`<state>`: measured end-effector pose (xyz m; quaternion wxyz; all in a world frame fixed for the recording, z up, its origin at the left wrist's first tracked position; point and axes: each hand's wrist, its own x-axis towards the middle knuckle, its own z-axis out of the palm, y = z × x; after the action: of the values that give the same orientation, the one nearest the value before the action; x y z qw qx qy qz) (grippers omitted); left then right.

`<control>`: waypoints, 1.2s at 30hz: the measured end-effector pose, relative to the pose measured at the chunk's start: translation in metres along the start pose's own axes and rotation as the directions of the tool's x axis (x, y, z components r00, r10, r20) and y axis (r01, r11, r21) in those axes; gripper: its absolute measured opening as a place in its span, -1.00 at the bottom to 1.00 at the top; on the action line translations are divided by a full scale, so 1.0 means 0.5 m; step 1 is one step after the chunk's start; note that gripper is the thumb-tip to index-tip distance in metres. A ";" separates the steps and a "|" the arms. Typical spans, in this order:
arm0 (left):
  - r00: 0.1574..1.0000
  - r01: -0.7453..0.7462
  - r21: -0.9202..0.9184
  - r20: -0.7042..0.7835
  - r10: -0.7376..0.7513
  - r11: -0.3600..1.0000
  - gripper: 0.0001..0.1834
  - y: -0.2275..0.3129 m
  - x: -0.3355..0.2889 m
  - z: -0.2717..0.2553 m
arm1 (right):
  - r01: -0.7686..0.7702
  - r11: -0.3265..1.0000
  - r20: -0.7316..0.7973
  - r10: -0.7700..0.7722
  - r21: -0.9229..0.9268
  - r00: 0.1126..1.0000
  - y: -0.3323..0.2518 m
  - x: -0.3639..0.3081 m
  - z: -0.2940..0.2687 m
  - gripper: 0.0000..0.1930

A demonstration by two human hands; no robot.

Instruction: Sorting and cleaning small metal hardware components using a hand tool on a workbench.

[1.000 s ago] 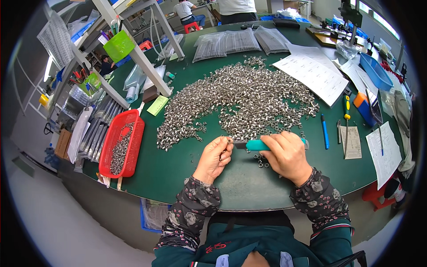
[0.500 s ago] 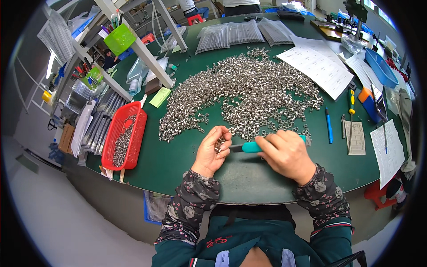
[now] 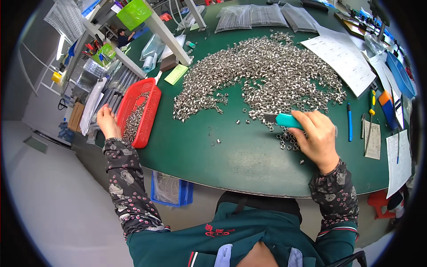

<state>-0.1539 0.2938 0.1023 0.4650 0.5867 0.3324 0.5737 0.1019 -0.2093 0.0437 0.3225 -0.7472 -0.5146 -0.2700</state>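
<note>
My right hand (image 3: pixel 318 139) is closed round a utility knife with a teal handle (image 3: pixel 288 120). Its flat grey blade (image 3: pixel 269 117) points left, over the near edge of a wide pile of small shiny metal rings (image 3: pixel 284 73). Some loose rings (image 3: pixel 289 139) lie below the knife, by my fingers. Far to the left, my left hand (image 3: pixel 108 121) is at the outer rim of a red plastic basket (image 3: pixel 152 116), its fingers loosely apart and nothing visible in them. Inside the basket lies a heap of metal rings (image 3: pixel 134 116).
Clear bags of tubes (image 3: pixel 269 16) lie behind the pile, printed sheets (image 3: pixel 342 60) to its right. A blue pen (image 3: pixel 350 122) and a yellow-handled screwdriver (image 3: pixel 372 103) lie farther right. A grey shelf post (image 3: pixel 171 38) and a yellow-green note (image 3: pixel 176 74) stand near the basket.
My left hand has gone from beside the knife to the red basket; the rings it held no longer show in it. My right hand has shifted right with the knife. The view has shifted too.
</note>
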 end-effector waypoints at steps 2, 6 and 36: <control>0.978 -0.127 0.357 -0.108 0.176 0.926 -0.81 -0.068 0.054 -0.077 | -0.005 1.000 -0.026 0.005 0.001 1.000 0.002 0.000 0.000 -0.62; 0.992 -0.099 0.722 0.016 0.126 0.685 -0.84 -0.160 0.034 -0.140 | -0.024 1.000 -0.014 0.024 -0.001 1.000 0.006 -0.005 0.009 -0.62; 0.493 -0.632 0.371 0.870 -0.017 0.680 -0.75 0.045 -0.477 0.215 | -0.018 0.996 0.031 0.015 0.090 0.999 0.002 -0.014 0.017 -0.64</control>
<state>-0.0803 0.0480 0.0464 0.2053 0.9571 0.1330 0.1554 0.1015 -0.2073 0.0329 0.3504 -0.7400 -0.5250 -0.2324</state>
